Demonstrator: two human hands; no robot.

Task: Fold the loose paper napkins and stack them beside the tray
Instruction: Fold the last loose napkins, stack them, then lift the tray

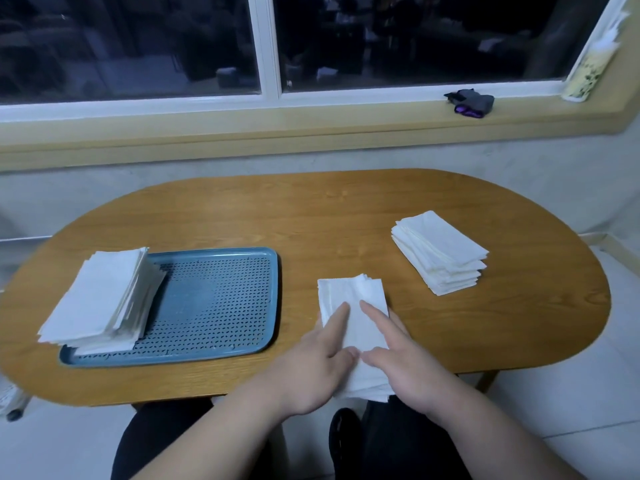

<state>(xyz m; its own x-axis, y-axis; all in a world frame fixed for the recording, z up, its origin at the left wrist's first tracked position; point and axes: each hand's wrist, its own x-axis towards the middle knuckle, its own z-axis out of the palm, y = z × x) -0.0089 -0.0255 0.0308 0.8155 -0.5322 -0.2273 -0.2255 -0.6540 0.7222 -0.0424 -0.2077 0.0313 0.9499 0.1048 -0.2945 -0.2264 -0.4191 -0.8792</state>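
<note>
A white paper napkin (pixel 353 308) lies on the wooden table (pixel 311 216) near its front edge, just right of the blue perforated tray (pixel 221 299). My left hand (pixel 320 362) and my right hand (pixel 401 362) both rest on the napkin with straight fingers, pressing it flat; its near end hangs over the table's edge under my palms. A pile of loose napkins (pixel 100 303) sits on the tray's left end. A stack of folded napkins (pixel 441 252) stands at the table's right side.
A window sill (pixel 311 123) runs behind the table, with a dark bundle of cloth (pixel 471 102) on it at the right. My dark-clothed legs show below the table's front edge. Pale floor tiles lie to the right.
</note>
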